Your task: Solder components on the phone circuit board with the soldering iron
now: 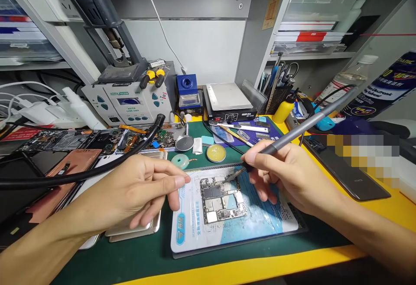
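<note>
My right hand (276, 163) grips a soldering iron (299, 124) by its grey handle. The iron's tip is at the upper right part of a phone logic board (214, 191), though I cannot tell whether they touch. Under the board lies a white and blue screen-assembly box (208, 237) on the green mat (139, 259). To the left of the board, over the box's edge, my left hand (152, 185) is closed with thumb and forefinger together. Whatever is in that pinch, if anything, is too small to make out.
Behind the box stand a tin of yellow paste (216, 153), a round lid (184, 143) and a green spool (180, 161). A black hose (130, 155) crosses at left near phone parts. Further back are a rework station (130, 103) and a hot plate (229, 98). A dark phone (351, 168) lies right.
</note>
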A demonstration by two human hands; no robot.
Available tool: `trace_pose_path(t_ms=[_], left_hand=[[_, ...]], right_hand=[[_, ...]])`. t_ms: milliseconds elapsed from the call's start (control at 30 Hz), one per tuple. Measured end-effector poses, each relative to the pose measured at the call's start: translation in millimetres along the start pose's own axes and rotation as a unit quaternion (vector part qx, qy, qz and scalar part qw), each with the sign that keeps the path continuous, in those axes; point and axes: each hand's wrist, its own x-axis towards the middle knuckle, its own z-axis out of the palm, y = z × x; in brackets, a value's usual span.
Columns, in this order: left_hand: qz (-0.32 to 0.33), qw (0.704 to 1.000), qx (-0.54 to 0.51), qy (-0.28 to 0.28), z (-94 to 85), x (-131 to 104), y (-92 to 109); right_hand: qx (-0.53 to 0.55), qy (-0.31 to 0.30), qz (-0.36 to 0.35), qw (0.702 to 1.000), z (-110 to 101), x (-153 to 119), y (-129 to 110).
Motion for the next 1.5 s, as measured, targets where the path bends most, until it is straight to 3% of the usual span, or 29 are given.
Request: trace_pose_path(t_ms=[267,467,767,967,1300,1500], left_hand=[[-0.011,0.999,0.011,-0.052,-4.1,1.0,-3.8],[0.012,0.999,0.026,-0.038,-3.2,1.3,-4.7],[-0.004,0.998,0.059,-0.035,6.0,-4.6,16.7],[0.000,0.997,0.066,-0.029,0.5,-4.8,9.1],[0.048,0.993,0.102,0.026,8.9,-6.9,11.6],[-0.016,0.993,0.114,0.018,2.1,-4.9,-1.2]], right_hand=[[-0.001,-0.005,-0.008,1.000,-0.1,0.5,1.7],[-0.008,0.001,-0.012,1.000,-1.0,0.7,1.5],[-0.015,0.006,-0.016,1.000,-2.8,1.1,3.4],[-0.014,0.004,-0.014,1.000,1.1,-3.0,0.3],[-0.016,0.004,-0.014,1.000,1.8,-1.0,-1.0],[-0.024,0.002,-0.015,1.000,0.9,-0.9,-0.4]])
